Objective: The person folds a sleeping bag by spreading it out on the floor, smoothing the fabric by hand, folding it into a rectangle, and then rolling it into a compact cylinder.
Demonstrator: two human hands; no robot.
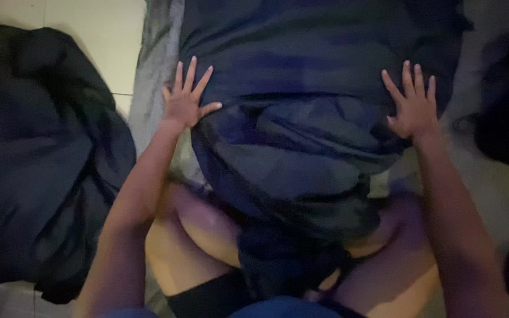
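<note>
Both hands, left hand (185, 103) and right hand (412, 107), lie flat with spread fingers on the dark blue crumpled fabric garment (301, 135), gripping nothing. It lies on a grey blanket (151, 70) before the knees. The smoothing step seems in hand; dim light hides garment details.

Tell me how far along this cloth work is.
Done: dark blue cloth lies flat at its far end. In hand: left hand and right hand press open-palmed on it. Left: the near part is bunched in folds; a second dark cloth lies heaped aside.
</note>
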